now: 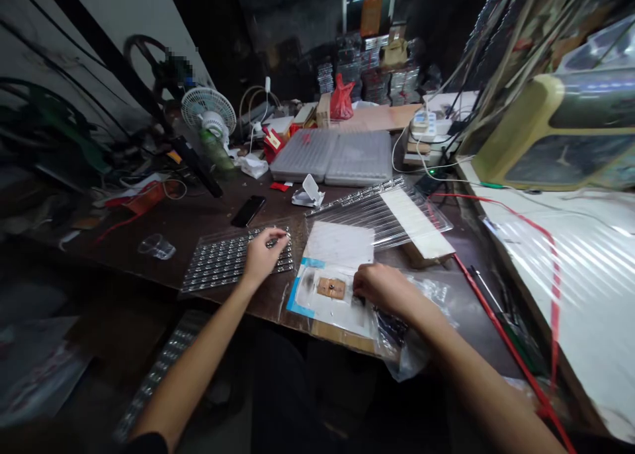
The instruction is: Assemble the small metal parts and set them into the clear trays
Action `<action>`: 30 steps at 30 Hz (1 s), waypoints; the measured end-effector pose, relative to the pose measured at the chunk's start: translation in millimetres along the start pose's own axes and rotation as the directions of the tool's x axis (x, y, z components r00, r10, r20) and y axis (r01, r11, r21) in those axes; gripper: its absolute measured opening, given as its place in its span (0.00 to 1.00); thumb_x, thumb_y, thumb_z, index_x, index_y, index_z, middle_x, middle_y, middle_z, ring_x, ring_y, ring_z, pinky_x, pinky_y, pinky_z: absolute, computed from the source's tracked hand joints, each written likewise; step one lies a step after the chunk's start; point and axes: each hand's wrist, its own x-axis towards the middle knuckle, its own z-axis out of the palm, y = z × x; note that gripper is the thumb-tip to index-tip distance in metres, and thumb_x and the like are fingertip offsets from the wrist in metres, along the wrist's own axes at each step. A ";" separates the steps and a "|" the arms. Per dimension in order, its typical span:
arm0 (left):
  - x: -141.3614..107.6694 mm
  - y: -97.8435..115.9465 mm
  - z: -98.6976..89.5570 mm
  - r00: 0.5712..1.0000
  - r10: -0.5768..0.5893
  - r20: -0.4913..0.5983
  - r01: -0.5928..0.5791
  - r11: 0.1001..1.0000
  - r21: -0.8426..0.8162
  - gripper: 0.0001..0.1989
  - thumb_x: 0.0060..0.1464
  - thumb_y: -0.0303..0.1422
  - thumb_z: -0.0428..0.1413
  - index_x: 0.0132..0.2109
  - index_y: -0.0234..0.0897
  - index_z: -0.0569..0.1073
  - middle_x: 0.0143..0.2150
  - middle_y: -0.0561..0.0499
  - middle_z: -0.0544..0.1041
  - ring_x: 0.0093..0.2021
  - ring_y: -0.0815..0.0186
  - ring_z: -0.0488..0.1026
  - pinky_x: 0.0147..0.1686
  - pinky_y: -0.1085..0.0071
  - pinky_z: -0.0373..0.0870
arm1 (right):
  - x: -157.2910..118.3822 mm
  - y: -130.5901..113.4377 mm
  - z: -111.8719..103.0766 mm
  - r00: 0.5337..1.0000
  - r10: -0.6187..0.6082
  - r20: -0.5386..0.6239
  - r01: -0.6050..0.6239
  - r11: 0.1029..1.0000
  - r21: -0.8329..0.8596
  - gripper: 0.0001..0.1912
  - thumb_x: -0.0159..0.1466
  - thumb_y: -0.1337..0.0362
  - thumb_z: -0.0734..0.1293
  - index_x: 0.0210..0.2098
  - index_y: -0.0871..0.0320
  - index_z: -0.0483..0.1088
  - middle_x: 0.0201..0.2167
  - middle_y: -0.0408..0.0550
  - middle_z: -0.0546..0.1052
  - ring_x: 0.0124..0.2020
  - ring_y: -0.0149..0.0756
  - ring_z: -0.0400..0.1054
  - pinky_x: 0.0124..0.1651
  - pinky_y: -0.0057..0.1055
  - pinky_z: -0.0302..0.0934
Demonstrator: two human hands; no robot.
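My left hand (264,254) hovers over the right end of a clear plastic tray (218,261) filled with rows of small shiny metal parts. Its thumb and forefinger are pinched together; anything between them is too small to make out. My right hand (380,283) is closed, with its fingertips down on the right side of a white work sheet (347,316) edged with blue tape (294,296). What those fingers hold is hidden. Just left of them lies a small brown block (331,288) with a dark spot at its middle. A clear plastic bag (414,348) with dark pieces lies beneath my right wrist.
Behind the sheet are ribbed clear trays (357,219) and a white strip (417,222). A black phone (249,211), a clear cup (157,246) and a white stand (308,192) are on the table. Closed plastic cases (357,156) lie farther back. Red strapping (496,331) runs along the right.
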 end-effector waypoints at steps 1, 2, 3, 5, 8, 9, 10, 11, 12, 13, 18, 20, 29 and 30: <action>17.9 -7.7 -4.7 1.000 -0.002 0.025 0.000 0.997 0.079 0.15 0.60 0.41 0.53 0.45 0.35 0.75 0.45 0.44 0.80 0.47 0.62 0.77 0.48 0.68 0.72 | -0.4 -0.3 0.5 1.000 -0.001 -0.003 0.001 1.000 0.000 0.07 0.58 0.71 0.69 0.31 0.54 0.79 0.34 0.51 0.81 0.33 0.43 0.75 0.31 0.31 0.58; 35.1 -14.6 -7.6 0.999 -0.005 0.050 -0.002 0.993 0.122 0.15 0.60 0.40 0.53 0.45 0.34 0.75 0.45 0.44 0.80 0.46 0.62 0.78 0.47 0.68 0.72 | -1.1 -0.5 0.6 1.000 0.001 -0.008 -0.001 1.000 0.000 0.07 0.58 0.71 0.69 0.31 0.54 0.79 0.34 0.51 0.81 0.33 0.43 0.75 0.31 0.31 0.58; 50.7 -20.3 -8.7 0.997 -0.005 0.076 -0.007 0.987 0.158 0.14 0.60 0.40 0.53 0.45 0.34 0.76 0.45 0.44 0.81 0.46 0.62 0.78 0.47 0.68 0.72 | -1.9 -0.6 0.3 1.000 0.001 -0.012 -0.001 1.000 0.005 0.07 0.58 0.71 0.69 0.31 0.54 0.79 0.34 0.51 0.81 0.33 0.43 0.75 0.31 0.30 0.58; 75.0 -28.1 -7.2 0.990 0.000 0.140 -0.030 0.976 0.216 0.13 0.58 0.38 0.56 0.42 0.34 0.78 0.42 0.45 0.81 0.44 0.61 0.78 0.48 0.67 0.71 | -3.9 -0.1 -0.9 1.000 0.001 -0.008 -0.001 1.000 0.024 0.08 0.57 0.72 0.69 0.32 0.54 0.79 0.34 0.50 0.81 0.34 0.42 0.75 0.32 0.30 0.58; 93.8 -32.5 -1.8 0.971 0.003 0.238 -0.083 0.943 0.324 0.09 0.54 0.37 0.59 0.37 0.37 0.81 0.41 0.47 0.82 0.44 0.59 0.77 0.50 0.65 0.69 | -6.7 0.9 -2.6 1.000 -0.004 0.001 0.004 0.999 0.037 0.11 0.57 0.73 0.67 0.35 0.55 0.80 0.35 0.50 0.82 0.35 0.42 0.75 0.32 0.30 0.57; 96.5 -32.9 -0.8 0.964 -0.001 0.266 -0.099 0.927 0.362 0.08 0.53 0.36 0.59 0.36 0.38 0.81 0.42 0.47 0.82 0.45 0.58 0.77 0.51 0.65 0.69 | -7.6 0.7 -3.2 1.000 -0.009 0.001 0.009 0.999 0.033 0.12 0.57 0.74 0.67 0.35 0.55 0.80 0.35 0.50 0.82 0.35 0.42 0.75 0.33 0.30 0.57; 98.0 -32.9 -0.8 0.957 -0.008 0.292 -0.114 0.909 0.401 0.07 0.52 0.36 0.60 0.35 0.39 0.81 0.42 0.47 0.81 0.45 0.58 0.77 0.51 0.65 0.68 | -8.6 0.0 -4.0 1.000 -0.017 -0.003 0.017 0.999 0.027 0.11 0.58 0.74 0.66 0.35 0.56 0.80 0.35 0.51 0.82 0.35 0.42 0.75 0.33 0.30 0.56; 98.9 -32.7 -1.8 0.949 -0.019 0.314 -0.128 0.890 0.439 0.07 0.52 0.35 0.60 0.35 0.40 0.82 0.42 0.47 0.81 0.46 0.57 0.76 0.50 0.66 0.68 | -9.6 -1.1 -5.2 1.000 -0.028 -0.010 0.029 0.999 0.028 0.12 0.58 0.73 0.65 0.35 0.57 0.80 0.35 0.52 0.81 0.35 0.42 0.75 0.33 0.30 0.57; 99.6 -32.1 -3.8 0.942 -0.031 0.335 -0.140 0.869 0.475 0.06 0.52 0.35 0.60 0.34 0.41 0.82 0.42 0.47 0.82 0.45 0.57 0.76 0.50 0.66 0.68 | -10.5 -2.6 -6.7 0.999 -0.043 -0.016 0.044 0.998 0.040 0.12 0.59 0.73 0.65 0.35 0.58 0.80 0.35 0.52 0.81 0.34 0.42 0.74 0.33 0.30 0.57; 100.2 -31.0 -6.7 0.935 -0.046 0.352 -0.151 0.847 0.510 0.05 0.51 0.34 0.60 0.34 0.41 0.82 0.41 0.48 0.82 0.45 0.57 0.77 0.49 0.66 0.68 | -11.3 -4.3 -8.5 0.998 -0.060 -0.022 0.061 0.996 0.060 0.12 0.59 0.73 0.64 0.36 0.58 0.79 0.35 0.52 0.81 0.34 0.41 0.74 0.33 0.29 0.57; 105.9 -10.2 -15.0 0.921 -0.088 0.378 -0.188 0.751 0.633 0.05 0.50 0.30 0.59 0.31 0.38 0.81 0.34 0.44 0.82 0.43 0.52 0.77 0.48 0.61 0.68 | -10.6 -9.4 -13.9 0.984 -0.160 -0.076 0.173 0.965 0.197 0.17 0.57 0.75 0.64 0.42 0.58 0.78 0.41 0.50 0.79 0.35 0.34 0.72 0.37 0.26 0.61; 108.3 7.8 -4.4 0.920 -0.036 0.391 -0.232 0.752 0.617 0.08 0.52 0.31 0.58 0.36 0.38 0.82 0.39 0.43 0.82 0.45 0.51 0.77 0.49 0.60 0.68 | -8.1 -8.5 -10.8 0.975 -0.189 -0.113 0.212 0.948 0.239 0.19 0.56 0.78 0.62 0.43 0.59 0.78 0.41 0.51 0.79 0.37 0.35 0.72 0.40 0.27 0.63; 117.1 84.3 106.5 0.931 0.201 0.305 -0.309 0.879 0.364 0.11 0.58 0.34 0.56 0.45 0.38 0.80 0.45 0.44 0.79 0.49 0.56 0.73 0.51 0.63 0.67 | 5.0 -9.8 12.0 0.964 -0.155 -0.214 0.225 0.906 0.359 0.14 0.60 0.78 0.63 0.37 0.60 0.79 0.35 0.49 0.82 0.36 0.36 0.75 0.40 0.26 0.65; 118.1 85.9 113.2 0.939 0.196 0.281 -0.288 0.897 0.335 0.10 0.58 0.33 0.56 0.43 0.37 0.80 0.44 0.43 0.79 0.48 0.56 0.73 0.50 0.63 0.67 | 6.9 -11.3 14.7 0.965 -0.154 -0.210 0.223 0.907 0.357 0.14 0.60 0.78 0.63 0.37 0.61 0.79 0.36 0.49 0.82 0.36 0.36 0.75 0.40 0.26 0.65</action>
